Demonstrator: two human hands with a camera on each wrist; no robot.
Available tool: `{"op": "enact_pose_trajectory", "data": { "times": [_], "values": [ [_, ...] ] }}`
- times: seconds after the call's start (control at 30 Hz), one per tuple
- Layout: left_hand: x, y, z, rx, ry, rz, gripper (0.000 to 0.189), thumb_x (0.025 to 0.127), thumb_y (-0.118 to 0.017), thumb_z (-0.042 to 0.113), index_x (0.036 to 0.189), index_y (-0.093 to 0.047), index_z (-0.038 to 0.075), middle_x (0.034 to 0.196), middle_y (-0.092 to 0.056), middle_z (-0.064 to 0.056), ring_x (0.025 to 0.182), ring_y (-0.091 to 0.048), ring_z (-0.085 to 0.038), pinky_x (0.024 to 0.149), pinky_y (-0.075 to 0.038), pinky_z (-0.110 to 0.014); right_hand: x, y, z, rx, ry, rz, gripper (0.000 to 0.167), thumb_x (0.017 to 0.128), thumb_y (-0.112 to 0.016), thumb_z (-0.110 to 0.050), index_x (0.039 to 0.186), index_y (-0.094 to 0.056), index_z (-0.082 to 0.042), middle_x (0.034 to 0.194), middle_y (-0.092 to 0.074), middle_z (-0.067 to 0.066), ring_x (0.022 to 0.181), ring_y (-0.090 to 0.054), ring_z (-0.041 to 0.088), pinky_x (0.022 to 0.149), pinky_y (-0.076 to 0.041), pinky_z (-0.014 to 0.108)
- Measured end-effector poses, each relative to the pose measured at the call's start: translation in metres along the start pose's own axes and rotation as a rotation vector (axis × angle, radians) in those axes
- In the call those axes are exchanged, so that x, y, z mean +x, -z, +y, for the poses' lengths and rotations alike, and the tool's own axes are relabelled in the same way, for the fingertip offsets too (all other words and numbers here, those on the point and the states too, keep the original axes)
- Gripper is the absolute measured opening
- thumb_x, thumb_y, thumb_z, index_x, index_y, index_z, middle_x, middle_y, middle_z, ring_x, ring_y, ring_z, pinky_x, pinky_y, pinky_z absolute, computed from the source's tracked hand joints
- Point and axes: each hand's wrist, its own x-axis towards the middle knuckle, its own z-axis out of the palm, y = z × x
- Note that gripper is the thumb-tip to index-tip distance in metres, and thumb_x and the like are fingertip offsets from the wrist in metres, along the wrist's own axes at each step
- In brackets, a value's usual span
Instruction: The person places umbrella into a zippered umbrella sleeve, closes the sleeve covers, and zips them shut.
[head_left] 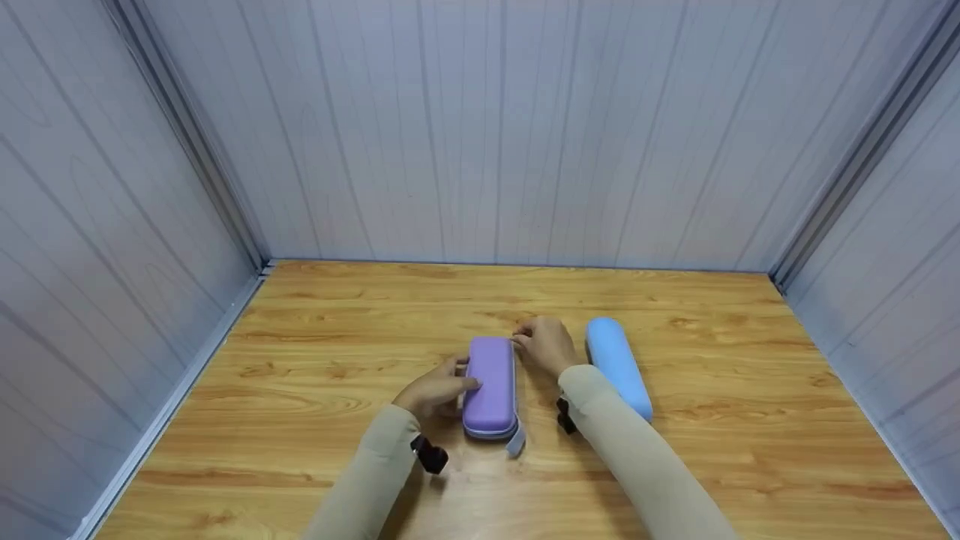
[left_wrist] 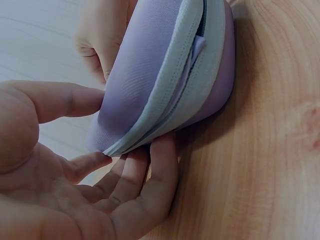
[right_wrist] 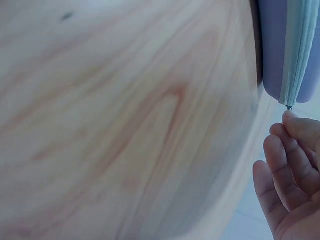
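- Before me stands a pale grey-blue back wall, panelled, with darker wood-grain streaks running up it.
- The left wall and right wall wear the same finish.
- Grey metal corner strips join them.
- A honey-coloured wood-grain tabletop spreads between, light glinting softly on its near part.

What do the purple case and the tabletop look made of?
Purple case: probably matte fabric over a stiff shell; fine surface texture shows up close. Tabletop: wood or wood-look laminate, slightly glossy; grain and a soft sheen show.
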Motion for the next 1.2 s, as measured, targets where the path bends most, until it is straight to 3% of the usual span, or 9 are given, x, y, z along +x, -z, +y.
{"op": "enact_pose_trajectory", "data": {
  "times": [0.1, 0.33, 0.5, 0.8, 1.03, 1.2],
  "values": [
    [-0.0003, -0.0001, -0.0006, -0.004, 0.003, 0.003, 0.065, 0.094, -0.060, 0.006, 0.151, -0.030, 0.002, 0.152, -0.033, -0.025, 0.135, -0.039, -0.044, 0.093, -0.048, -0.061, -0.0007, -0.0014, 0.0027, 0.089, -0.002, -0.005, 0.009, 0.093, -0.072, -0.012, 0.094, -0.080, -0.009, 0.091, -0.074, 0.003, 0.084, -0.069, 0.019, 0.075, -0.057, 0.036],
    [-0.0014, -0.0020, -0.0011, -0.021, 0.014, 0.003, 0.067, 0.093, -0.061, 0.006, 0.152, -0.028, 0.002, 0.153, -0.031, -0.026, 0.136, -0.038, -0.045, 0.094, -0.047, -0.062, -0.0010, -0.0032, 0.0072, 0.370, -0.192, -0.043, 0.015, 0.096, -0.070, -0.017, 0.103, -0.078, -0.006, 0.096, -0.073, 0.003, 0.089, -0.068, 0.019, 0.082, -0.056, 0.036],
    [-0.0017, -0.0027, -0.0006, -0.029, 0.022, 0.006, 0.069, 0.093, -0.061, 0.007, 0.153, -0.027, 0.003, 0.154, -0.030, -0.026, 0.136, -0.038, -0.045, 0.094, -0.048, -0.061, 0.0005, -0.0051, 0.0072, 0.490, -0.277, -0.049, 0.015, 0.094, -0.071, -0.014, 0.103, -0.077, -0.003, 0.095, -0.073, 0.006, 0.088, -0.070, 0.021, 0.077, -0.058, 0.033],
    [-0.0020, -0.0007, 0.0001, -0.012, 0.012, 0.009, 0.068, 0.093, -0.061, 0.007, 0.152, -0.028, 0.002, 0.154, -0.029, -0.026, 0.136, -0.036, -0.046, 0.095, -0.047, -0.062, -0.0001, -0.0043, 0.0021, 0.463, -0.268, -0.018, 0.013, 0.093, -0.072, -0.013, 0.100, -0.078, -0.005, 0.092, -0.073, 0.005, 0.085, -0.070, 0.022, 0.073, -0.058, 0.032],
    [-0.0008, 0.0013, -0.0008, -0.015, 0.012, -0.009, 0.068, 0.093, -0.061, 0.009, 0.152, -0.029, 0.005, 0.153, -0.031, -0.024, 0.134, -0.040, -0.043, 0.092, -0.049, -0.059, 0.0007, -0.0039, 0.0014, 0.383, -0.219, -0.010, 0.012, 0.094, -0.072, -0.015, 0.100, -0.078, -0.007, 0.093, -0.074, 0.004, 0.087, -0.068, 0.019, 0.078, -0.056, 0.036],
    [-0.0012, 0.0010, -0.0002, -0.034, 0.012, -0.013, 0.067, 0.093, -0.061, 0.007, 0.152, -0.029, 0.005, 0.153, -0.031, -0.024, 0.134, -0.040, -0.042, 0.091, -0.050, -0.058, 0.0037, -0.0053, 0.0007, 0.384, -0.241, -0.022, 0.013, 0.095, -0.072, -0.018, 0.101, -0.078, -0.009, 0.096, -0.073, 0.003, 0.091, -0.067, 0.020, 0.082, -0.055, 0.038]
  ]
}}
